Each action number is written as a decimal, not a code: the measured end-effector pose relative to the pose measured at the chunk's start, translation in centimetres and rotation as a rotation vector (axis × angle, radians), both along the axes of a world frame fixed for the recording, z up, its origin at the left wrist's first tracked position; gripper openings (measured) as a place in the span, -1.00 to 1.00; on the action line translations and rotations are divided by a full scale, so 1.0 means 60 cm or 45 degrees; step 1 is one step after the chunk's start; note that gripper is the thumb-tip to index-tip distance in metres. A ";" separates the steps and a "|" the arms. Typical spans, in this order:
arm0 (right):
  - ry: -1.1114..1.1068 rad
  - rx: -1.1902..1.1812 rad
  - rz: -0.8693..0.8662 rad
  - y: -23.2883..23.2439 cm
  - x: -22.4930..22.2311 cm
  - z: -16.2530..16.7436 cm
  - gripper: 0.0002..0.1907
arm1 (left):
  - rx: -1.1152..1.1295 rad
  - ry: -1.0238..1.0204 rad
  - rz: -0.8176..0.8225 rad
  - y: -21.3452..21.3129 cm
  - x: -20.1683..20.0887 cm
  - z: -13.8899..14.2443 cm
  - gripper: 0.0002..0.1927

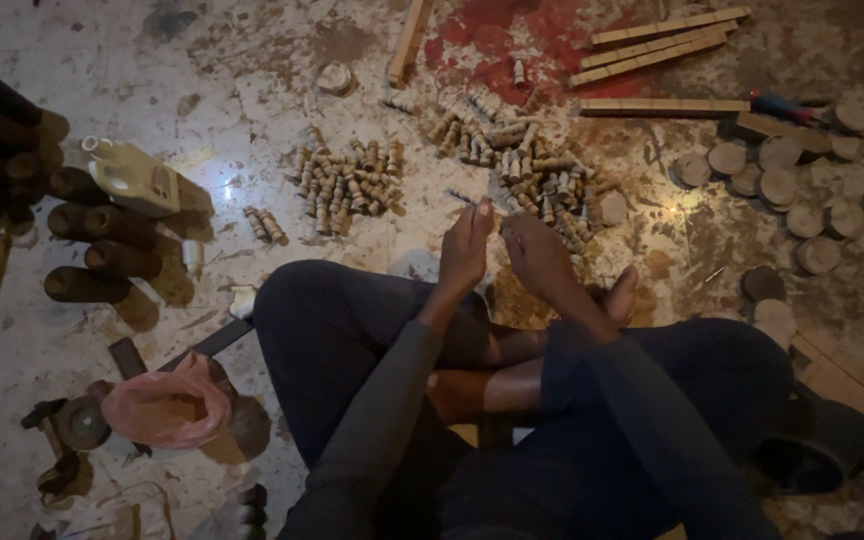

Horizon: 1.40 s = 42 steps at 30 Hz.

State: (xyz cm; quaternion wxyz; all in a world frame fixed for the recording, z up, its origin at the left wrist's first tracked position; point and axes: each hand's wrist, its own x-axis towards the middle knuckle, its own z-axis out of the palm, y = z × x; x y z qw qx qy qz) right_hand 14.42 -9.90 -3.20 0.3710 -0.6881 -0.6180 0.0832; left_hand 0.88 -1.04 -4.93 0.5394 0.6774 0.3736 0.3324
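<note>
I sit cross-legged on a stained floor. My left hand (465,245) and my right hand (540,255) meet above my knees, fingertips close together around a small thin piece (498,218) that I can barely make out. Just beyond my fingers lies a heap of small turned wooden pegs (542,180). A second, tidier cluster of the same pegs (347,178) lies to the left of it. Which hand actually grips the small piece is unclear.
Round wooden discs (782,185) are scattered at the right, wooden strips (657,45) at the top right with a red-handled tool (782,105). Dark cylinders (92,235) and a white bottle (137,178) sit at the left, a pink bag (162,405) at the lower left.
</note>
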 end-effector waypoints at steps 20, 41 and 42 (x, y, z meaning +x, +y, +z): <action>0.253 -0.043 0.090 0.004 0.004 -0.025 -0.73 | -0.181 -0.100 0.049 0.015 0.013 -0.015 -0.40; 0.160 -0.016 0.077 0.000 -0.005 0.020 -0.73 | -0.222 -0.157 0.016 0.032 0.008 -0.016 -0.41; 0.199 -0.028 0.058 0.003 -0.004 0.018 -0.68 | -0.206 -0.139 0.049 0.031 0.007 -0.011 -0.41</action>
